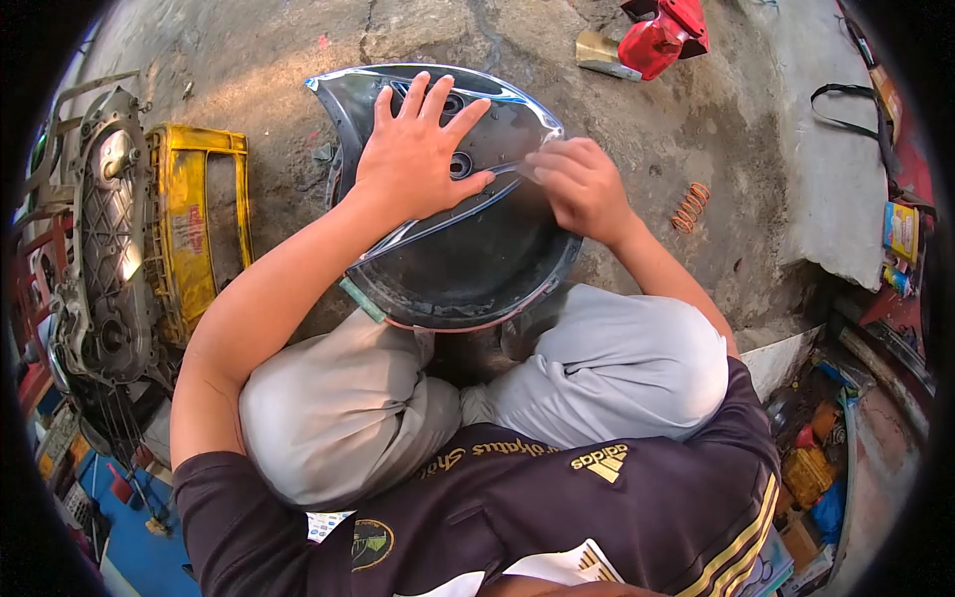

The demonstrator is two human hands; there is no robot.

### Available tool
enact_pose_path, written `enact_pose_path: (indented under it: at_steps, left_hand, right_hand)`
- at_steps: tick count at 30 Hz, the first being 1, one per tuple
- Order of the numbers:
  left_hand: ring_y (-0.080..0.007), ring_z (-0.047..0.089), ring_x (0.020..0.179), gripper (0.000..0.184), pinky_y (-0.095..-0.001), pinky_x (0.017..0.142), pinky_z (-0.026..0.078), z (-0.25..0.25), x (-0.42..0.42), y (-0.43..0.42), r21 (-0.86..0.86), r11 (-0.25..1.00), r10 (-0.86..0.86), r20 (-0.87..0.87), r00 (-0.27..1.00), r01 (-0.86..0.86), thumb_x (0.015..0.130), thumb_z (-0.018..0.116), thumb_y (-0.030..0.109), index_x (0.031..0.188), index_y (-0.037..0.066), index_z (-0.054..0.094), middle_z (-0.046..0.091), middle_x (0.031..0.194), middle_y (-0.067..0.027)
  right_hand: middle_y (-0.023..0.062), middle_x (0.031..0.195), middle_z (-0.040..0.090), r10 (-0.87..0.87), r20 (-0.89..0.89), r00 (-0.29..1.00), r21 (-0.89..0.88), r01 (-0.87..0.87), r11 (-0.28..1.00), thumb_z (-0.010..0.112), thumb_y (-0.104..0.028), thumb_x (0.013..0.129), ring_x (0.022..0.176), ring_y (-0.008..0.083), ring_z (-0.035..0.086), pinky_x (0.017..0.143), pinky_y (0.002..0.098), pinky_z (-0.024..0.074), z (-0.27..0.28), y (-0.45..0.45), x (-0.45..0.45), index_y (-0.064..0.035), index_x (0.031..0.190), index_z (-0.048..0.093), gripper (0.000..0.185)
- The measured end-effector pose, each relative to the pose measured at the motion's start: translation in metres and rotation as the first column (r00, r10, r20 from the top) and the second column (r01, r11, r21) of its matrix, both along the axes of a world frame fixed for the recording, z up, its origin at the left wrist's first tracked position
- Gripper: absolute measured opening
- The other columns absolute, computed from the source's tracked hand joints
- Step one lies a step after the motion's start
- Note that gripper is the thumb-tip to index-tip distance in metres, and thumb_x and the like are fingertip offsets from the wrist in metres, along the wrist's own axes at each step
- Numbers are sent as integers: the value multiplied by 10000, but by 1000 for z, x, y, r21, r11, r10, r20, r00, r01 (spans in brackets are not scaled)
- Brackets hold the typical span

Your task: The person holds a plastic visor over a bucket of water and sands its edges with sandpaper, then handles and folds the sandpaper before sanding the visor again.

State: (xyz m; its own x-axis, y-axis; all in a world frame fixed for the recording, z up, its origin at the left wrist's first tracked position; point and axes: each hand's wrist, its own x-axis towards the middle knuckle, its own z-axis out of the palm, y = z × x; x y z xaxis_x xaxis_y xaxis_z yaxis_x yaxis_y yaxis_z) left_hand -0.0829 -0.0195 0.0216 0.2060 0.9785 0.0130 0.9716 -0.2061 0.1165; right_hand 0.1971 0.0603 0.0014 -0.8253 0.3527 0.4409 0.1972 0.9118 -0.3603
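The left arm bends sharply at the elbow, its forearm running far and rightward to the left hand (423, 154), which lies palm down with fingers spread wide on a dark, glossy-edged panel (512, 121), pressing rather than gripping. The panel sits over the far part of a round black basin (477, 264), just beyond the knees. The right forearm slants far and leftward; the right hand (577, 184) is curled at the panel's right end, fingers bunched and blurred, so I cannot tell what it pinches. An orange spring (689, 207) lies on the floor to the right.
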Motion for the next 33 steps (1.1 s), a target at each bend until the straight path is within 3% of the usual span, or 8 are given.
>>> enact_pose_path:
  at_steps: [3,7,11,15,18,22,26,33]
  left_hand:
    - [-436,369,1598,875,-712,1245,301,0,-1,-2,-2,1000,-1,-4,1000,1,940,705,719,1660,275,481,440,1688,-208]
    - [-435,367,1601,870,-709,1250,295,0,0,-1,-6,1000,4,-4,1000,-4,945,698,720,1660,273,482,438,1691,-210]
    - [-434,367,1601,871,-708,1252,294,0,-1,-2,-3,1000,3,-5,1000,-3,944,698,722,1658,272,485,437,1693,-209]
    - [-433,360,1605,872,-709,1255,290,1,1,0,-17,1000,6,-9,1000,-6,943,699,722,1657,269,487,431,1697,-207]
    - [-432,357,1607,875,-710,1257,288,3,0,0,-27,1000,4,-6,1000,-5,943,699,722,1660,269,483,427,1699,-205]
    - [-435,358,1606,882,-710,1257,288,3,0,-1,-25,1000,6,-3,1000,-6,942,699,725,1665,271,476,428,1698,-207]
    - [-436,358,1608,882,-710,1257,288,0,0,-2,-12,1000,5,-4,1000,-5,941,699,725,1666,273,476,428,1699,-210]
    - [-436,355,1611,878,-705,1264,277,1,-1,-1,-24,1000,8,8,1000,-8,940,702,720,1664,277,476,427,1702,-212]
  right_hand:
    - [74,1219,797,-146,-35,989,-6,146,989,770,57,739,1151,328,731,976,462,588,-5,14,7,-65,1047,714,337]
    - [66,1198,804,22,-6,1000,-31,-22,999,771,71,747,1130,341,723,949,462,592,-2,-3,-1,-58,1059,714,342]
    - [42,1190,786,-133,-28,991,6,133,991,800,4,745,1114,307,718,953,445,585,-11,13,10,-69,1031,718,306]
    - [40,1194,796,20,-3,1000,-1,-20,1000,795,20,745,1113,306,719,947,437,585,-1,-3,0,-70,1041,720,318]
    - [43,1208,790,-143,-46,989,-15,142,990,791,20,747,1115,306,721,948,441,587,-8,11,7,-65,1034,717,309]
    - [71,1214,798,14,-5,1000,-19,-14,1000,798,26,766,1156,303,730,986,439,594,-3,-2,2,-53,1034,712,292]
    - [91,1221,787,-115,-73,991,-61,110,992,797,32,763,1184,318,738,1013,463,598,-13,12,8,-44,1047,700,310]
    - [121,1240,785,-55,-38,998,-89,51,995,744,114,767,1198,369,734,1054,488,591,-10,12,10,-38,1103,692,372]
